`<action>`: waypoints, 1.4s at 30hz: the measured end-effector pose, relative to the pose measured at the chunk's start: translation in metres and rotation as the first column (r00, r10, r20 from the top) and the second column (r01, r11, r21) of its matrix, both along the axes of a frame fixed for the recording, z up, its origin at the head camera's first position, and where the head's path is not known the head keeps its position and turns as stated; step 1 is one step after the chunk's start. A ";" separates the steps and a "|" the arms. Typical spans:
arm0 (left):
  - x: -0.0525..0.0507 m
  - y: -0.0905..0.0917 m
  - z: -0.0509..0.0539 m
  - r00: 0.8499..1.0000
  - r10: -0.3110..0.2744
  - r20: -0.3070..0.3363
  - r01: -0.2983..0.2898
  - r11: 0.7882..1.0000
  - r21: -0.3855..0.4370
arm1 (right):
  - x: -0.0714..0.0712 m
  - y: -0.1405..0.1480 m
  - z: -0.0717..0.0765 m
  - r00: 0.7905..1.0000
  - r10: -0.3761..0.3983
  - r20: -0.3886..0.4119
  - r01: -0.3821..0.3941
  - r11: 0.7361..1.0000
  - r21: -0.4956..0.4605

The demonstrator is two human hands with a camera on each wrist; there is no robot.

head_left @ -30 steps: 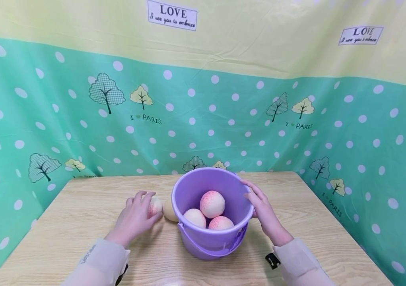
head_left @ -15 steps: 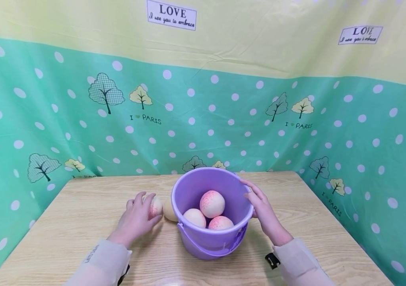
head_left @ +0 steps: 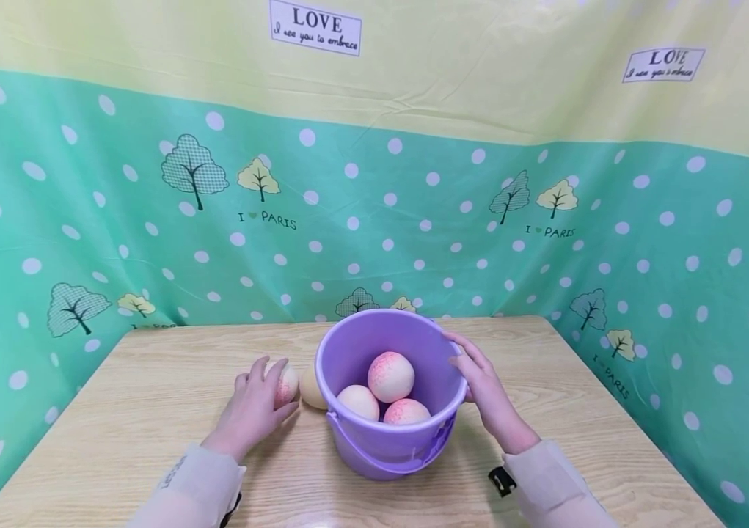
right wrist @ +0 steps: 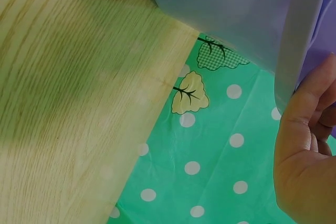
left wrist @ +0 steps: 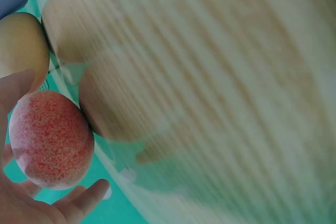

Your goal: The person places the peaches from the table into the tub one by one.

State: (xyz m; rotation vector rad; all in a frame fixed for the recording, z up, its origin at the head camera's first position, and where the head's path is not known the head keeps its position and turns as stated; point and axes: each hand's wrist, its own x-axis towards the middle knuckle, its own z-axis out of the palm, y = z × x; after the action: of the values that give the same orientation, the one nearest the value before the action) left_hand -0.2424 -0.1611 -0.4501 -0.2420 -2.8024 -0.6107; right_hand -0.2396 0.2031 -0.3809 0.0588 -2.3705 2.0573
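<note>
A purple bucket (head_left: 374,447) stands on the table, its mouth tilted toward the head camera. Inside it lie three cream peaches (head_left: 391,378) with pink speckles. My right hand (head_left: 489,392) grips the bucket's right rim; in the right wrist view its fingers (right wrist: 307,111) curl over that rim. Left of the bucket, my left hand (head_left: 251,407) holds another pink-speckled peach (left wrist: 51,139), thumb on one side and fingers round the other, down at the table. Between that peach and the bucket sits a plain yellowish-tan rounded fruit (head_left: 312,389), partly hidden by the bucket.
The light wooden table (head_left: 585,469) runs back to a green dotted cloth (head_left: 414,220) printed with trees, which also hangs at both sides. The bucket's purple handle (head_left: 390,468) hangs down at its front.
My left hand has shifted very slightly and its wrist has turned a little, still round the peach at the same spot. The right hand and bucket stay in place.
</note>
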 end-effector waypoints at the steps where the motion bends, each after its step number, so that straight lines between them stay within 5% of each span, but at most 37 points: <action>1: 0.000 0.000 0.000 1.000 0.000 0.001 0.000 1.000 0.002 | 0.000 0.000 0.000 1.000 0.000 0.000 0.000 1.000 0.001; 42: -0.016 0.004 -0.002 0.997 0.013 0.079 -0.013 1.000 0.007 | -0.001 -0.001 -0.001 1.000 -0.002 -0.009 0.002 1.000 0.003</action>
State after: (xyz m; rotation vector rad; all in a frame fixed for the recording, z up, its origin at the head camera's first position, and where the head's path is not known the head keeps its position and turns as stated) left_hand -0.2583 -0.1576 -0.4521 -0.2027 -2.8741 -0.6406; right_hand -0.2402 0.2017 -0.3816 0.0660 -2.3677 2.0475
